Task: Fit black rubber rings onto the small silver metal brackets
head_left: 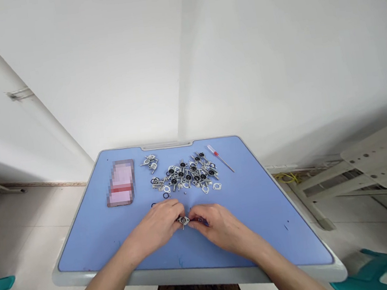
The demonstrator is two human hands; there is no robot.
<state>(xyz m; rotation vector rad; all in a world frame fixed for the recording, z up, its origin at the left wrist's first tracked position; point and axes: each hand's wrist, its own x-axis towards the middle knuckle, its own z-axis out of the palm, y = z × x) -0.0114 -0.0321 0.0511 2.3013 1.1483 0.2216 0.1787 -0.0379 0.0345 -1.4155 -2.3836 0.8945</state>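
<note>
Over the near middle of the table, my left hand (164,220) is closed around a small metal part with an oval flange (184,220), and a thin pin points down from it toward me. The fingers cover much of this part. My right hand (215,220) comes in from the other side, its thumb and forefinger pinched together at the flange's right end. What sits between those fingertips is too small to tell. Just beyond both hands lies a heap of metal parts with black round caps (188,177). A black rubber ring (166,195) and a flat metal gasket (216,186) lie at its near edge.
The blue tabletop (259,212) has a pale raised rim. A screwdriver (221,158) lies right of the heap. At the back left are a blurred phone-like object (120,183) and a small cluster of metal parts (150,162). Teal stools (384,269) stand below; a wall rises behind.
</note>
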